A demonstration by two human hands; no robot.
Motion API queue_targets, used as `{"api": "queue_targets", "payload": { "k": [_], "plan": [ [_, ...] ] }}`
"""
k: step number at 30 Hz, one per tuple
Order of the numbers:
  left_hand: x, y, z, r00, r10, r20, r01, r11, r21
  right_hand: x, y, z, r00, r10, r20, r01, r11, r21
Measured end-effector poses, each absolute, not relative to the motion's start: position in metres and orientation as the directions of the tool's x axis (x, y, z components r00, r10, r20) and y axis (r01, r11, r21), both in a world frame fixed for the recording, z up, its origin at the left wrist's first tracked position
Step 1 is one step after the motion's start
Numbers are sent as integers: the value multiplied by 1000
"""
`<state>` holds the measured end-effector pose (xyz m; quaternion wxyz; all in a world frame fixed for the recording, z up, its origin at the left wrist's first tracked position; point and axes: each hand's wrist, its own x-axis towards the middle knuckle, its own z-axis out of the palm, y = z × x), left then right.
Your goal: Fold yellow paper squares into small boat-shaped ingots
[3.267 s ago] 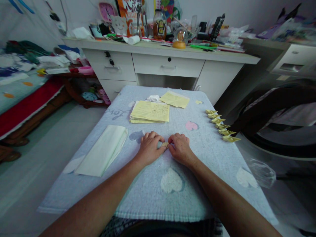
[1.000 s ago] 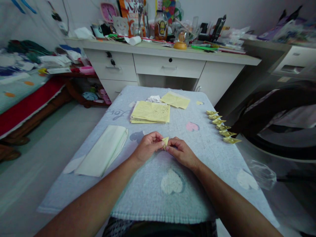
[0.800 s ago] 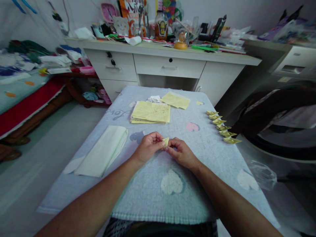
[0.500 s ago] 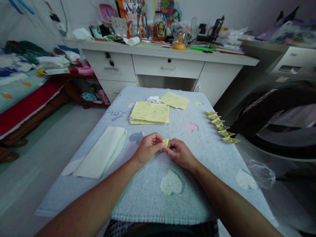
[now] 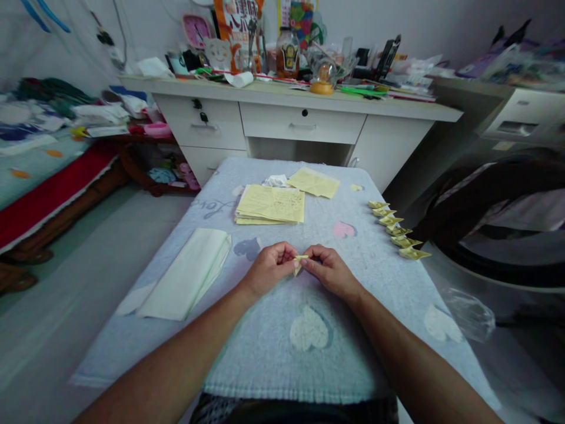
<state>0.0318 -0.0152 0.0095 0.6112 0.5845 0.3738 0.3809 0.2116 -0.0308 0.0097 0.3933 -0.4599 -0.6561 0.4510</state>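
Between both hands is a small piece of folded yellow paper [image 5: 298, 265], held just above the cloth-covered table [image 5: 260, 359]. My left hand [image 5: 271, 268] pinches its left side between thumb and fingers. My right hand [image 5: 329, 270] grips its upper right edge in the same way. Beyond the hands lies a stack of yellow paper sheets [image 5: 271, 204] with writing on the top one. More yellow sheets [image 5: 314, 182] lie behind it, beside a crumpled white tissue [image 5: 276, 181]. Several folded yellow paper boats [image 5: 401, 241] stand in a row along the table's right edge.
A folded pale cloth or paper bundle [image 5: 188, 274] lies on the table's left. Behind stands a white desk [image 5: 304, 121] crowded with a jar [image 5: 288, 54] and other items. A washing machine [image 5: 521, 126] is at right, a bed [image 5: 48, 171] at left.
The folded paper has been turned between the fingers, from a pointed upright shape to one with a flat top edge and its point downward. My right hand's grip has shifted to its upper edge.
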Motion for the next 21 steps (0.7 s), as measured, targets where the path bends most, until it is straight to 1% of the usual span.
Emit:
{"api": "queue_targets", "payload": {
  "k": [2,4,8,10,12,15,17,21],
  "plan": [
    [32,-16,9,428,904,3,-36,14,999,212,-31,8,-234,968,97,206,147,-967],
    [32,-17,8,447,895,12,0,-13,1000,213,-30,7,-201,976,84,157,117,-981],
    [32,-18,8,438,899,17,212,-121,970,213,-30,8,-192,978,81,122,106,-987],
    [31,-18,9,408,912,44,271,-167,948,214,-31,9,-205,974,100,149,132,-980],
    [30,-18,11,398,915,59,298,-190,936,213,-32,11,-226,965,132,211,181,-961],
    [29,-19,14,425,904,46,341,-207,917,213,-34,15,-271,943,192,338,280,-899],
    [28,-19,15,455,890,33,359,-217,908,212,-35,17,-308,927,213,392,328,-859],
    [27,-18,15,501,866,11,362,-221,905,212,-36,20,-357,911,208,398,350,-848]
  ]
}}
